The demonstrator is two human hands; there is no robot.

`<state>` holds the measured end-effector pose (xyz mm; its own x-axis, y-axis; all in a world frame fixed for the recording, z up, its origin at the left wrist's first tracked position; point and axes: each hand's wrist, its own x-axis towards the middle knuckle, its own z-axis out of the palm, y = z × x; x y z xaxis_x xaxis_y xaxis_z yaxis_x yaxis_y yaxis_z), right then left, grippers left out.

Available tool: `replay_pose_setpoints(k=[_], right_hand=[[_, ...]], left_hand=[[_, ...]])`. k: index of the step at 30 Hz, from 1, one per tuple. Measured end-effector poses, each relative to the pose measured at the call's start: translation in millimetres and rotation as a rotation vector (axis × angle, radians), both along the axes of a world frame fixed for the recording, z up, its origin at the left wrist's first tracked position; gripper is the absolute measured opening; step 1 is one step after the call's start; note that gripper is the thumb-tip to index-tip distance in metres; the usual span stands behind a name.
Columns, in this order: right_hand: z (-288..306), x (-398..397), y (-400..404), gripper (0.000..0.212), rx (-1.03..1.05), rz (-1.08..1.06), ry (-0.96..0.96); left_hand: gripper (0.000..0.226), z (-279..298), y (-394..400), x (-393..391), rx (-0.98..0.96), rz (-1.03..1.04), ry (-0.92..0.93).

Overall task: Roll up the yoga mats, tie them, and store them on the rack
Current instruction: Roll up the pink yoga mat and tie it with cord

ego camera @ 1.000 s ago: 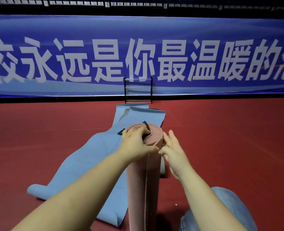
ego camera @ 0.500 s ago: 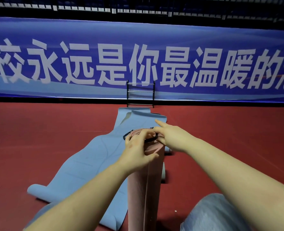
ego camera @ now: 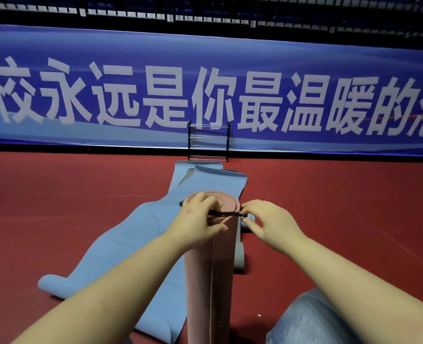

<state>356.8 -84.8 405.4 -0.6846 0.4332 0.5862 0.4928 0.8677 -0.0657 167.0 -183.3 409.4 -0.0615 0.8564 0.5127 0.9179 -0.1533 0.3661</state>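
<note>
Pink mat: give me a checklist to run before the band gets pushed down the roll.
1. Pink mat rolled and upright: ok.
2. Black band stretched across the roll's top edge: ok.
3. Left hand and right hand both on the band: ok.
4. Band fully around the roll: cannot tell, far side hidden.
5. Rack free to take it: ok.
6. Blue mats rolled: not ok, still flat.

Pink mat (ego camera: 210, 274) rolled, upright; blue mats (ego camera: 121, 247) flat.
</note>
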Motion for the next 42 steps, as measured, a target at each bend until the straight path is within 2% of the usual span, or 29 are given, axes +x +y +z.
replay_pose_setpoints(k=[2,8,11,14,17,20,22,24,26,28,37,42], right_hand=[[-17,3,-3,0.026,0.034,0.012,0.051],[-51,-5,-21,0.022,0.052,0.064,0.143],[-43,-9,-25,0.024,-0.059,0.038,0.244],[-32,-11,-22,0.024,-0.294,-0.027,0.336],[-21,-14,-19,0.046,-0.345,-0.065,0.274],[-9,-17,-13,0.066,-0.115,-0.075,0.207],[-2,-18,-8,0.060,-0.110,-0.028,0.121],[0,-20,-6,0.052,-0.285,0.050,0.081],[-2,-21,-6,0.051,-0.434,0.092,0.121],[-4,-21,-6,0.050,-0.446,0.091,0.151],[-4,-27,-8,0.047,-0.455,0.087,0.181],[-4,-26,-8,0.046,-0.460,0.058,0.171]], left_hand=[[0.039,0,1,2,0.024,-0.004,0.008],[0.028,-6,3,4,0.132,-0.038,0.019],[0.035,-12,5,3,0.193,-0.047,0.042],[0.038,-14,5,2,0.212,-0.055,0.043],[0.038,-17,3,2,0.262,-0.081,0.043],[0.036,-20,-1,-2,0.264,-0.088,0.017],[0.036,-20,-5,-3,0.257,-0.104,-0.012],[0.040,-18,-9,-4,0.255,-0.150,-0.024],[0.041,-14,-13,-8,0.233,-0.186,-0.041],[0.039,-12,-16,-18,0.228,-0.182,-0.033],[0.034,-7,-18,-44,0.254,-0.083,0.203],[0.024,-1,-15,-48,0.388,-0.068,0.408]])
